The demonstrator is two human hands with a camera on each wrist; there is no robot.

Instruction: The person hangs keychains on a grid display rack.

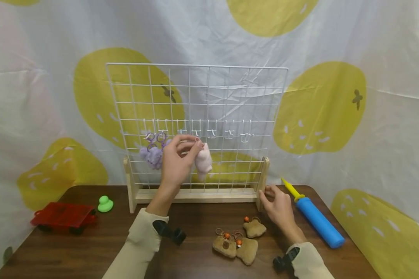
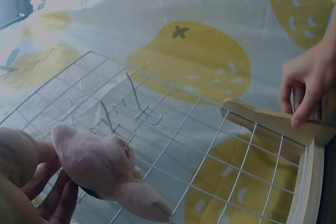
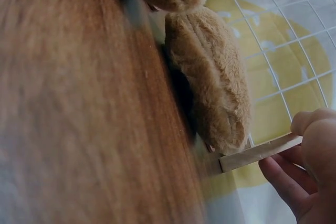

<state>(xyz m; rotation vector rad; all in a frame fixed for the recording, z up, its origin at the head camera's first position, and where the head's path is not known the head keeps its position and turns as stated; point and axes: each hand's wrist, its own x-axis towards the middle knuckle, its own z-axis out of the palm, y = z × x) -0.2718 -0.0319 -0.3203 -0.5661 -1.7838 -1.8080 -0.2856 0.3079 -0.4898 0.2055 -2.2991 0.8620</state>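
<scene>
Pale curtain [image 1: 195, 38] is hanging before me, creasing behind the brown wood-grain bench [image 1: 195, 221]; big yellow fruit prints [image 1: 319, 104] are spreading across it.

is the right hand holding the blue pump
No, the right hand pinches the wooden post, and the blue pump lies apart from the fingers.

No text, label, brand, number or sign can be read in any of the three views.
</scene>
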